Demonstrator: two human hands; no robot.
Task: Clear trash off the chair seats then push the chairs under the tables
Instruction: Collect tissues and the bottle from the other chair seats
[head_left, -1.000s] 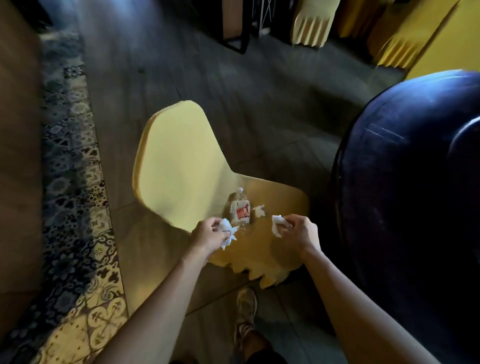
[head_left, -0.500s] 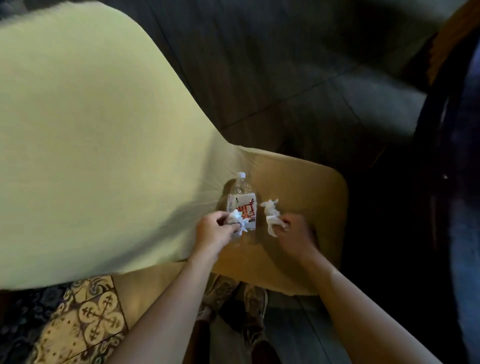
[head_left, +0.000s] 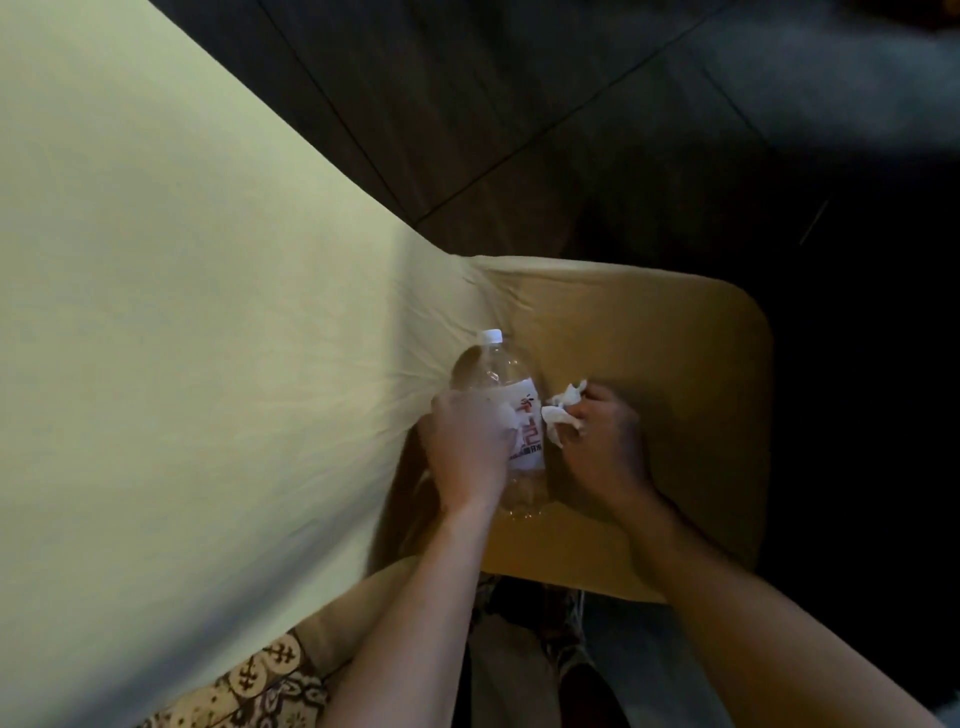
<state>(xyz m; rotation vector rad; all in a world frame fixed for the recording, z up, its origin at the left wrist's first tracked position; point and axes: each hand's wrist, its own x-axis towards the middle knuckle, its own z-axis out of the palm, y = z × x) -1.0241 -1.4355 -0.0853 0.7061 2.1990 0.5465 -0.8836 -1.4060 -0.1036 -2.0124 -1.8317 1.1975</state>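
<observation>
Since the earlier frame the left hand (head_left: 470, 452) has gone from just beside the bottle (head_left: 496, 371) onto its middle, and its fingers now curl around it. The bottle lies on the seat (head_left: 675, 364), with its cap (head_left: 490, 336) toward the chair back (head_left: 182, 312). Just right of the bottle, the right hand (head_left: 605, 447) pinches a crumpled tissue (head_left: 563, 410). I judge the bottle nearly empty, so it is light, but thin, smooth and easy to dent; holding it at the middle seems good. The tissue is soft and needs only a light pinch.
</observation>
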